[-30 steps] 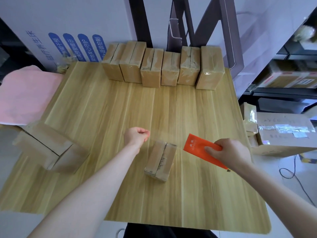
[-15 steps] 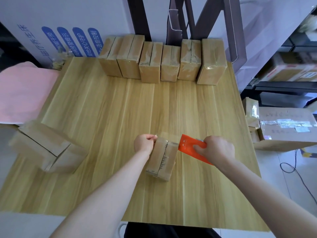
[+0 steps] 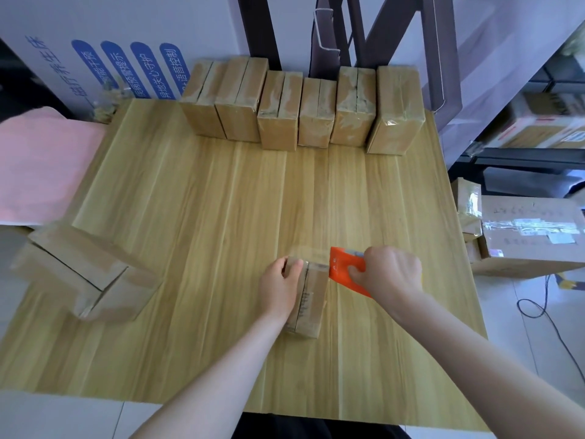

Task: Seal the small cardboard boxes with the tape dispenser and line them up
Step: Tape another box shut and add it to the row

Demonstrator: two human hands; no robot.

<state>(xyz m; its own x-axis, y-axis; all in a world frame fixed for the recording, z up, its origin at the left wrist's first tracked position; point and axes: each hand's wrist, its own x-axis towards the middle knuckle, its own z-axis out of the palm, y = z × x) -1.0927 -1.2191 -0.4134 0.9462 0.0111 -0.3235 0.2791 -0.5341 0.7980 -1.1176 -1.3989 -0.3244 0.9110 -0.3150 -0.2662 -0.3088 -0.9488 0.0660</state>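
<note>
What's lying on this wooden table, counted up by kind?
Small boxes in the back row: 6
Small box in front, being taped: 1
Larger box at the left edge: 1
Orange tape dispenser: 1
Total: 9

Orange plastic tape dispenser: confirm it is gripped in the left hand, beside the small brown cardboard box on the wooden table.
Wrong hand. The head view shows the orange plastic tape dispenser gripped in the right hand, beside the small brown cardboard box on the wooden table; the left hand holds that box.
</note>
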